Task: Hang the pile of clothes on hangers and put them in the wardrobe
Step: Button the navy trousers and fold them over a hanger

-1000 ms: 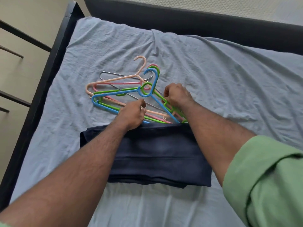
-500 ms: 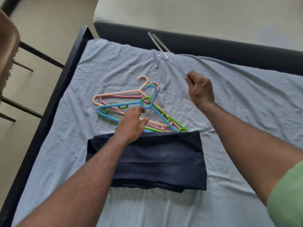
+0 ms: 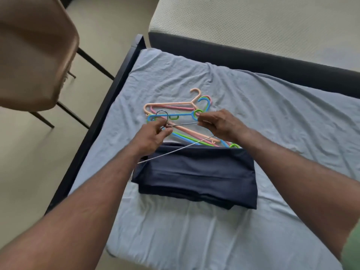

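A folded pile of dark navy clothes (image 3: 196,176) lies on the light blue bedsheet (image 3: 272,114). Just beyond it sits a heap of plastic hangers (image 3: 175,106) in peach, pink, blue and green. Above the pile's far edge I hold a thin metal wire hanger (image 3: 175,151). My left hand (image 3: 153,135) pinches it at the base of its hook, while my right hand (image 3: 220,122) grips one of its arms. The hanger's long bottom wire slants down to the left across the navy clothes.
A black bed frame (image 3: 109,112) runs along the left side of the sheet. A tan chair (image 3: 33,53) with dark legs stands on the floor at the left. Behind the bed lies a pale mattress (image 3: 253,24) with a dark edge.
My right hand lifted the wire hanger out of the heap, raised it toward the far edge, then brought it back over the clothes. My left hand left the plastic hangers and took its hook.
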A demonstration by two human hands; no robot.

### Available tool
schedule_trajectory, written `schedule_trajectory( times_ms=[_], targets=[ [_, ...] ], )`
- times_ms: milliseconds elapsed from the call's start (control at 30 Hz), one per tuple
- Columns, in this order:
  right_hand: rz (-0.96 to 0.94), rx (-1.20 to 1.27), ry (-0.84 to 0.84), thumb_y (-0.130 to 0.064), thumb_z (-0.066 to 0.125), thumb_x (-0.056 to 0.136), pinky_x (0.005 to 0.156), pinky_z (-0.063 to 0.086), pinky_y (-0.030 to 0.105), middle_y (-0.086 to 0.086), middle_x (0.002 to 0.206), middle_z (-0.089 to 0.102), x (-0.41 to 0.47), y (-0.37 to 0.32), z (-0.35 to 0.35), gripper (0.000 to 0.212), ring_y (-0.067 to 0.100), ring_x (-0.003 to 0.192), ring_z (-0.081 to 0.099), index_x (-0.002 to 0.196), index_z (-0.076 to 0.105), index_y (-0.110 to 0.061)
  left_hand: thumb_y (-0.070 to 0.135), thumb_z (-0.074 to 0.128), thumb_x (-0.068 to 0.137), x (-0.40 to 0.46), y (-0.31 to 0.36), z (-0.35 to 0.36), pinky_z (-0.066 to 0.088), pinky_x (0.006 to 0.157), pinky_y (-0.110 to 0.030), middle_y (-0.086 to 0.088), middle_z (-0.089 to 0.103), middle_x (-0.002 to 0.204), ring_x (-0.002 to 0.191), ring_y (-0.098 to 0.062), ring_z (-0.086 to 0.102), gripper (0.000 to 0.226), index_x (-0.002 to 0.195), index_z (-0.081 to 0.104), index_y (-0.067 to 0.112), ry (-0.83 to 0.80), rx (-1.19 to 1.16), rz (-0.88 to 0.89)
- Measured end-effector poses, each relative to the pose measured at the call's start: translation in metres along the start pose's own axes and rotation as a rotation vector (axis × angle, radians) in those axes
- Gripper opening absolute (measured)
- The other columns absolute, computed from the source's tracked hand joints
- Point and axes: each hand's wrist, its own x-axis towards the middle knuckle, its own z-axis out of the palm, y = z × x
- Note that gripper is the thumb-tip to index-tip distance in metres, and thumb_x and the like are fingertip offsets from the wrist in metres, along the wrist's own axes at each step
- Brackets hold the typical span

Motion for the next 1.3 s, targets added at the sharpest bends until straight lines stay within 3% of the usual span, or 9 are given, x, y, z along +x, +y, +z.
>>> schedule_trajectory(
  times_ms=[200,300,467,633,800,1000,1067,1200,1300],
  targets=[
    [0.082,0.072,0.085,-0.043,0.058,0.093,0.079,0.046,0.043,-0.001,0.074,0.071,0.018,-0.091,0.053,0.025,0.027,0.072,0.067,0.084,0.072,-0.024,0.029,0.055,0.103,-0.092,-0.030,-0.025,0.041,0.056,-0.021,-0.005,0.056,0.073,0.055,-0.006,0.047,0.030,0.132,0.059,0.025,0.164,-0.419,-0.147],
    [0.153,0.145,-0.003,-0.045,0.058,0.095,0.098,0.036,0.047,-0.007,0.093,0.074,0.022,-0.134,0.086,0.023,0.022,0.099,0.068,0.091,0.071,-0.026,0.022,0.052,0.105,-0.137,-0.060,-0.035,0.046,0.066,-0.017,0.003,0.068,0.091,0.066,0.001,0.058,0.019,0.116,0.067,0.018,0.395,-0.427,-0.193],
    [0.065,0.208,-0.132,-0.034,0.061,0.099,0.115,0.014,0.061,-0.009,0.117,0.066,0.033,-0.183,0.124,0.014,0.015,0.131,0.051,0.098,0.068,-0.022,0.025,0.079,0.084,-0.209,-0.105,-0.042,0.049,0.065,-0.027,-0.012,0.076,0.083,0.073,-0.012,0.068,0.021,0.090,0.072,0.006,0.653,-0.628,-0.367],
    [0.011,0.227,-0.228,-0.035,0.063,0.098,0.113,0.023,0.056,-0.004,0.126,0.066,0.062,-0.224,0.149,0.017,0.019,0.141,0.044,0.099,0.068,-0.019,0.033,0.082,0.079,-0.232,-0.137,-0.070,0.035,0.049,-0.025,-0.008,0.077,0.099,0.062,-0.018,0.060,0.059,0.130,0.052,0.034,0.391,-0.772,-0.403],
    [0.084,0.168,-0.278,-0.041,0.062,0.097,0.116,0.022,0.065,-0.004,0.148,0.053,0.074,-0.247,0.169,0.017,0.022,0.144,0.040,0.104,0.066,-0.026,0.039,0.053,0.103,-0.220,-0.150,-0.084,0.040,0.047,-0.026,-0.009,0.074,0.088,0.059,-0.014,0.062,0.027,0.105,0.071,0.018,0.426,-0.592,-0.400],
    [0.604,0.281,0.165,-0.062,0.074,0.074,0.121,0.022,0.052,0.001,0.160,0.031,0.030,-0.257,0.182,0.085,0.020,0.146,0.031,0.142,0.041,-0.024,0.039,0.043,0.106,-0.204,-0.173,-0.082,0.048,0.061,-0.029,0.000,0.073,0.087,0.072,-0.009,0.062,0.032,0.101,0.071,0.025,0.579,-0.682,-0.465],
    [0.749,0.247,0.030,-0.070,0.076,0.068,0.123,0.013,0.057,0.001,0.164,0.022,0.002,-0.250,0.186,0.106,0.020,0.152,0.021,0.151,0.029,-0.024,0.040,0.041,0.107,-0.197,-0.175,-0.073,0.051,0.069,-0.030,0.003,0.075,0.094,0.081,-0.010,0.066,0.032,0.103,0.070,0.027,0.579,-0.698,-0.473],
    [0.661,-0.059,-0.522,-0.076,0.079,0.059,0.122,-0.003,0.061,0.001,0.169,-0.015,-0.032,-0.230,0.205,0.144,0.020,0.156,-0.014,0.160,-0.010,-0.025,0.037,0.039,0.108,-0.180,-0.179,-0.054,0.047,0.075,-0.027,0.006,0.074,0.103,0.091,-0.010,0.066,0.032,0.109,0.069,0.025,0.509,-0.635,-0.498],
    [0.555,-0.244,-0.575,-0.067,0.085,0.059,0.120,0.003,0.066,0.006,0.167,-0.021,-0.034,-0.220,0.215,0.149,0.025,0.156,-0.015,0.156,-0.023,-0.032,0.032,0.041,0.107,-0.170,-0.184,-0.044,0.047,0.074,-0.030,0.002,0.073,0.102,0.083,-0.009,0.064,0.030,0.100,0.069,0.023,0.535,-0.631,-0.564]
  ],
)
